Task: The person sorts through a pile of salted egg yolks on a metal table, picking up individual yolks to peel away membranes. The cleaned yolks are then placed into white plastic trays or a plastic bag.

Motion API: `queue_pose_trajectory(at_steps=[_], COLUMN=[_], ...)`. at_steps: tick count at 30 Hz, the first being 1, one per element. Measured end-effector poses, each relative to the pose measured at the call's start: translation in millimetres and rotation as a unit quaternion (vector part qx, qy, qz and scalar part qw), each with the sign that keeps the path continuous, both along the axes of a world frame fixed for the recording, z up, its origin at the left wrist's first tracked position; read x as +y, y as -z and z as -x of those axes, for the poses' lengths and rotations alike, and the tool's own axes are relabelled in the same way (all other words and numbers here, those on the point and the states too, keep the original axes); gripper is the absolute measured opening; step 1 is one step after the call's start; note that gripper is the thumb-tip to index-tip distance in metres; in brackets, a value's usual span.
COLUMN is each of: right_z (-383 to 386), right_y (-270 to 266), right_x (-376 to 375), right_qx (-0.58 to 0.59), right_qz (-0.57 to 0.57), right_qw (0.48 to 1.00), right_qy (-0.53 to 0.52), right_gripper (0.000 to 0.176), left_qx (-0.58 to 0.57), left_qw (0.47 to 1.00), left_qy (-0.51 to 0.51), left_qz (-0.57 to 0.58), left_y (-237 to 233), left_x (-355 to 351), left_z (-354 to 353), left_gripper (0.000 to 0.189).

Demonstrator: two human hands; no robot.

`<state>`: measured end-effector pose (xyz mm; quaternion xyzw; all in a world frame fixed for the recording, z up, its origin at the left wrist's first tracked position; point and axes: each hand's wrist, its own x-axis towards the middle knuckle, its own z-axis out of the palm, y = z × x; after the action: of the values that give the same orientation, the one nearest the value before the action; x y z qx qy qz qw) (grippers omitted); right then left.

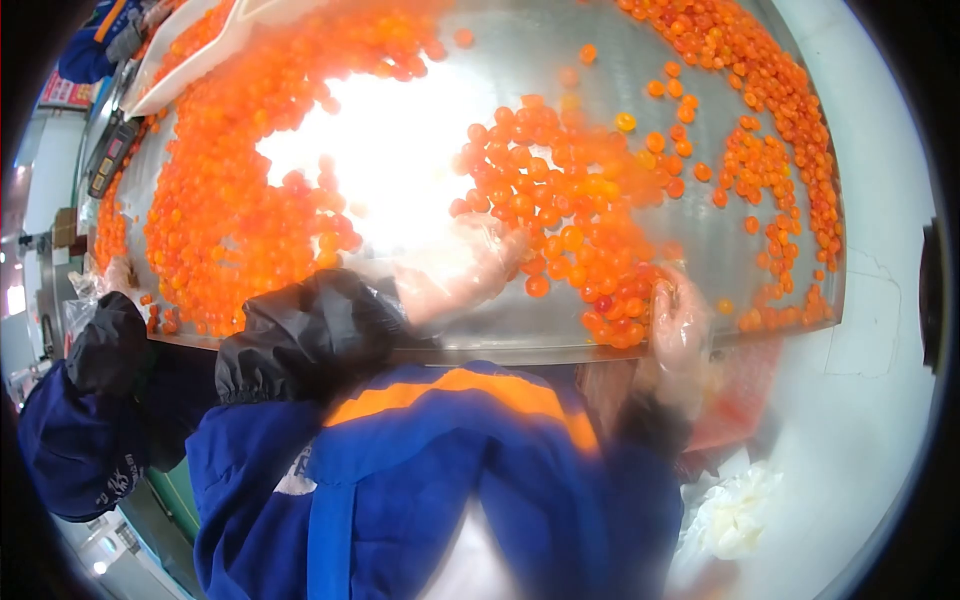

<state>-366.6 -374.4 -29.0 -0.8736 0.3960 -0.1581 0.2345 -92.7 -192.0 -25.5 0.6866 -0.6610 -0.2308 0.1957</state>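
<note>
Steel desk [720, 250] under hard glare, strewn with orange cherry tomatoes [560, 190] — left hand [470, 265] flat, fingers spread; right hand [680, 320] cupped at the edge, grip unclear. White tray [190, 50] on the far side.

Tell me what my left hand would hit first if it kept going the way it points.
Most likely the pile of small orange fruits on the steel table, just past the fingertips of the left hand. The hand is blurred, so depth is unsure.
</note>
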Motion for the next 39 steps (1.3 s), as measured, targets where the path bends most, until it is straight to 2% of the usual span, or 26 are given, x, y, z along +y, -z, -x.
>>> queue_pose_trajectory(at_steps=[2,3,5,9,11,12,13,14,15,16,17,18,20,21,23,27,29,34,36,38,39], right_z=[-3.5,-5.6,-7.4,-13.8,-20.5,-23.2,-26.5,-32.4,-40.4,-48.6,-57.2,-63.8,-73.8,-77.2,-81.0,-84.3,-85.1,-84.4,-83.3,-84.0,-83.9], right_y=[-5.9,-7.7,-8.4,-15.8,-23.2,-25.6,-28.0,-30.1,-32.4,-36.0,-44.0,-49.7,-57.9,-59.8,-64.2,-65.4,-66.8,-70.6,-67.9,-70.1,-71.0], right_x=[3.5,5.3,6.7,11.7,15.2,16.3,17.9,20.1,23.0,27.3,33.7,39.3,47.6,49.2,50.2,48.1,47.1,48.5,48.6,53.0,55.4], right_qx=[-0.004,-0.026,-0.049,-0.096,-0.097,-0.092,-0.086,-0.086,-0.112,-0.138,-0.151,-0.151,-0.179,-0.185,-0.186,-0.182,-0.18,-0.182,-0.144,-0.106,-0.068], right_qz=[-0.006,0.01,0.026,0.046,0.055,0.044,0.031,0.031,0.001,-0.03,-0.046,-0.045,-0.093,-0.077,-0.049,0.031,0.036,0.032,0.112,0.116,0.118], right_qw=[1.0,0.999,0.997,0.993,0.993,0.995,0.996,0.996,0.992,0.986,0.982,0.982,0.968,0.965,0.96,0.941,0.939,0.939,0.93,0.934,0.937], right_qy=[0.01,0.029,0.048,0.043,0.033,0.01,-0.014,-0.013,-0.051,-0.088,-0.106,-0.106,-0.151,-0.168,-0.202,-0.282,-0.289,-0.291,-0.32,-0.32,-0.321], right_gripper=[0.03,0.031,0.032,0.035,0.036,0.032,0.028,0.028,0.025,0.021,0.017,0.017,0.015,0.014,0.013,0.012,0.011,0.011,0.018,0.02,0.022], left_qx=[-0.075,-0.076,0.065,0.089,0.253,0.252,0.418,0.568,0.568,0.385,0.174,0.173,0.076,0.076,-0.008,-0.023,-0.015,0.056,0.092,0.093,0.093], left_qw=[0.99,0.99,0.996,0.994,0.958,0.958,0.889,0.788,0.789,0.918,0.98,0.98,0.973,0.973,0.981,0.982,0.987,0.983,0.977,0.982,0.982], left_qy=[0.0,0.0,-0.051,-0.035,-0.086,-0.084,-0.142,-0.195,-0.194,-0.097,0.008,0.008,0.017,0.017,0.025,0.038,0.051,0.034,0.035,0.023,0.023], left_qz=[0.116,0.116,0.021,-0.045,-0.106,-0.106,-0.122,-0.134,-0.134,-0.02,0.095,0.096,0.216,0.217,0.191,0.182,0.154,0.174,0.188,0.16,0.16], left_y=[7.0,3.5,-7.8,-10.6,-12.1,-14.7,-18.7,-21.9,-24.0,-25.7,-26.9,-27.8,-30.1,-34.7,-49.7,-57.2,-58.2,-43.4,-37.0,-33.8,-35.2], left_x=[-2.5,-1.9,-0.1,0.7,-1.9,-2.7,-3.0,-3.2,-3.7,-4.2,-4.4,-4.0,-2.4,0.1,5.1,6.4,6.6,7.5,6.6,5.7,5.7], left_z=[4.4,5.4,6.9,0.6,2.5,4.7,8.0,10.0,9.6,8.2,7.5,7.9,10.1,10.8,10.9,9.1,7.9,10.4,10.3,10.3,11.4], left_gripper=[0.018,0.018,0.017,0.025,0.023,0.023,0.023,0.026,0.026,0.032,0.038,0.038,0.04,0.04,0.04,0.041,0.043,0.044,0.043,0.03,0.03])
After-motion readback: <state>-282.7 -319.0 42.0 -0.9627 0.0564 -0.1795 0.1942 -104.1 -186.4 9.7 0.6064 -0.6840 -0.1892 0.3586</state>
